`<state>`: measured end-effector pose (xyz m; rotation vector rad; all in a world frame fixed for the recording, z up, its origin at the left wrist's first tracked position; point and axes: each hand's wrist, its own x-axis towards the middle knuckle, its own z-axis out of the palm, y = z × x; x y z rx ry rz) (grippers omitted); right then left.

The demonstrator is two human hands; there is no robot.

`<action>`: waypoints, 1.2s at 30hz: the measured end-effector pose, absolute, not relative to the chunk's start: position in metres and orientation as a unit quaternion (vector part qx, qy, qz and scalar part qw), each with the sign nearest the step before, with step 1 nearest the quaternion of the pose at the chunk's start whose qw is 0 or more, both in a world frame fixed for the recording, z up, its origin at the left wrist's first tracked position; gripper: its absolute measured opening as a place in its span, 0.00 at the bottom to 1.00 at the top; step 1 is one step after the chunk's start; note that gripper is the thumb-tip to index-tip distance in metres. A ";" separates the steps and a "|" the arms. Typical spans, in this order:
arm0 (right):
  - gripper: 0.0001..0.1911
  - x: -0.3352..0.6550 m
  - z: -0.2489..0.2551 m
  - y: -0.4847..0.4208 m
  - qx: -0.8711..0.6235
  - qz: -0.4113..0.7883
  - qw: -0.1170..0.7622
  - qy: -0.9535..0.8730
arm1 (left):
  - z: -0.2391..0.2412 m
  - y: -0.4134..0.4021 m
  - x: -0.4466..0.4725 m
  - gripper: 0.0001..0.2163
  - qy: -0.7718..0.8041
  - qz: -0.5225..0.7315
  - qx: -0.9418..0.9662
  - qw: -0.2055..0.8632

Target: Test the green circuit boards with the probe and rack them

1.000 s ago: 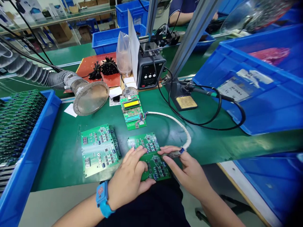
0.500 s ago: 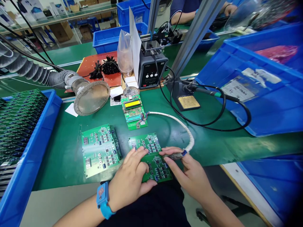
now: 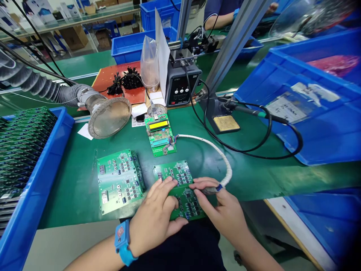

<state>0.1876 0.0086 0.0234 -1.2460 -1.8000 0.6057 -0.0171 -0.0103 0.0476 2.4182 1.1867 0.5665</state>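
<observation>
My right hand (image 3: 221, 205) pinches a grey, tape-wrapped probe (image 3: 208, 190) at the end of a white-wrapped cable (image 3: 218, 150). The probe's tip is at the right part of a green circuit board (image 3: 183, 171), near its middle seam; my fingers hide the contact point. My left hand (image 3: 156, 210) lies over the left side of that board, fingers stretched across it and thumb out near its front edge. The cable runs to a small board with a yellow-lit display (image 3: 158, 125) and a blue light. Left of my hands lies a stack of similar circuit boards (image 3: 120, 180).
On the left, a blue crate (image 3: 60, 130) holds several upright boards. A fume-extractor hood (image 3: 109, 116) hangs behind the stack. Further back are a soldering station (image 3: 183, 84) and an iron in its stand (image 3: 225, 122). Another blue crate (image 3: 318, 124) leans at right. A co-worker's arm (image 3: 222, 20) shows beyond.
A blue light now shows below the display on the small board. My hands and the probe stay almost where they were. The co-worker's hand at the back has shifted.
</observation>
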 end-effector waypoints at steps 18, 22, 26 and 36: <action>0.06 0.192 0.023 0.004 -0.512 0.282 0.411 -0.700 | 0.070 0.002 -0.005 0.46 0.469 0.037 0.881 0.052; 0.05 0.192 0.024 0.006 -0.514 0.281 0.413 -0.697 | 0.070 0.001 0.003 0.51 0.485 0.006 0.873 0.044; 0.06 0.191 0.023 0.006 -0.515 0.286 0.411 -0.696 | 0.077 0.004 0.009 0.53 0.492 -0.031 0.869 0.041; 0.04 0.190 0.024 0.006 -0.520 0.285 0.420 -0.687 | 0.086 0.018 0.010 0.62 0.484 -0.064 0.870 0.072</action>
